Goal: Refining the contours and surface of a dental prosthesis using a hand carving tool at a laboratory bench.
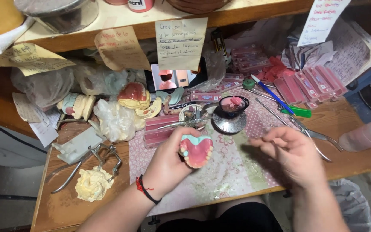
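Light is warm and fairly bright over the middle of the bench, falling from above and somewhat in front, so the right hand (295,157) throws a soft dark shadow leftward onto the patterned mat (237,167). That hand is smeared by motion blur, its fingers indistinct, while the left hand (168,161) and the pink denture (196,150) it holds are sharper. The space under the shelf (151,28) lies in dimmer shade. A small lit screen (172,78) glows at the back. Plastic bags (114,118) catch pale glare. Edges bow outward with wide-angle distortion and lower corners go dark
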